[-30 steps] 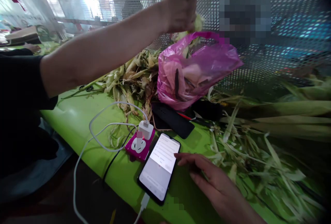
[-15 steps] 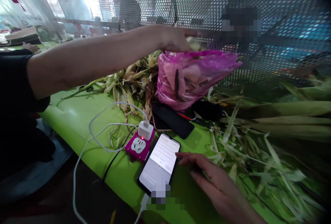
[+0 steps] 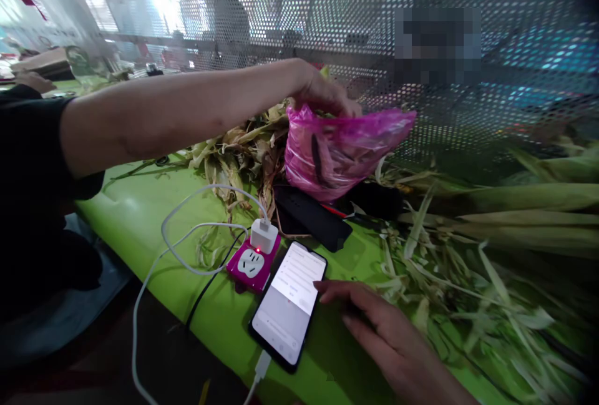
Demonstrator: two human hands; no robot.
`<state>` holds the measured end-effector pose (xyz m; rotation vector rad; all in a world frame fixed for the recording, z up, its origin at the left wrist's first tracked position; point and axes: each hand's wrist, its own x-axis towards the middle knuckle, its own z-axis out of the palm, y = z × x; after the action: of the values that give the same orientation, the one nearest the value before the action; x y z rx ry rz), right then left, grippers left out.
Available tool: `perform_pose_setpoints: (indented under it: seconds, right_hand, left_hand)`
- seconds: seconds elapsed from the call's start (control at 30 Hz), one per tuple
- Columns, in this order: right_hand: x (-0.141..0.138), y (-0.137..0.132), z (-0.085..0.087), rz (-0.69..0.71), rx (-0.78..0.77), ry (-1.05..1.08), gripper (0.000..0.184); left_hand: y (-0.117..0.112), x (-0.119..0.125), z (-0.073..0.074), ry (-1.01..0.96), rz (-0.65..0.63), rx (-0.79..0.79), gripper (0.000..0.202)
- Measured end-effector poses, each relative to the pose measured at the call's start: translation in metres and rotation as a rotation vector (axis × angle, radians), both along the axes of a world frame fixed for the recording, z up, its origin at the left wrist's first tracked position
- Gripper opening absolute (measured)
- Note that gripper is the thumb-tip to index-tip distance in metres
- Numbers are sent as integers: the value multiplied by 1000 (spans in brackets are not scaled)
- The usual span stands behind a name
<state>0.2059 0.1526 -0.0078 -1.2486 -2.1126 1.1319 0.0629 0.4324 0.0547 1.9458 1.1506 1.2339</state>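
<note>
My right hand [image 3: 374,317] comes in from the lower right. Its index finger reaches over the right edge of a lit smartphone [image 3: 287,305], and the fingertip is at the screen; whether it touches the glass I cannot tell. The fingers are stretched, with nothing held. The phone lies face up on the green tabletop [image 3: 140,205], with a white charging cable [image 3: 262,367] in its lower end. A pink power strip [image 3: 253,264] with a white charger [image 3: 263,235] sits just left of it. My left hand is outside the picture.
A co-worker's bare arm [image 3: 187,115] crosses from the left, its hand in a pink plastic bag [image 3: 332,155]. Below the bag lies a black phone [image 3: 316,214]. Dried corn husks [image 3: 238,152] lie behind, and more strips [image 3: 500,292] at right. A perforated metal screen [image 3: 299,12] stands at the back.
My index finger has shifted slightly left over the phone screen. The co-worker's hand has dropped lower into the pink bag, whose upper edge has sunk.
</note>
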Motion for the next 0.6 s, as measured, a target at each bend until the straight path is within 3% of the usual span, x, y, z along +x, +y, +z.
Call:
perform_pose_setpoints:
  seconds: [0.07, 0.1, 0.23, 0.3, 0.37, 0.43, 0.5, 0.53, 0.6]
  right_hand:
    - [1, 1, -1, -18, 9, 1, 26]
    - [2, 1, -1, -22, 8, 1, 26]
    - [6, 1, -3, -23, 1, -10, 25]
    - [6, 1, -3, -16, -2, -10, 24]
    - [6, 0, -4, -12, -3, -12, 25]
    - [5, 0, -3, -10, 0, -8, 25]
    - [4, 0, -3, -7, -2, -3, 26]
    - [4, 0, -3, -4, -4, 0, 26]
    - [3, -1, -4, 13, -13, 6, 27]
  left_hand:
    - [-12, 13, -21, 4, -1, -30, 68]
    - [-14, 20, -23, 9, -17, -36, 69]
    - [-11, 36, 11, 47, -77, -30, 70]
    - [-36, 31, 9, 35, -59, -33, 72]
    - [-94, 20, -27, -20, 0, -49, 67]
    - [-167, 7, -83, -68, 40, -69, 53]
    - [-232, -2, -133, -69, 35, -81, 63]
    - [-256, -5, -149, -65, 29, -83, 67]
    - [-283, -7, -160, -66, 23, -81, 58]
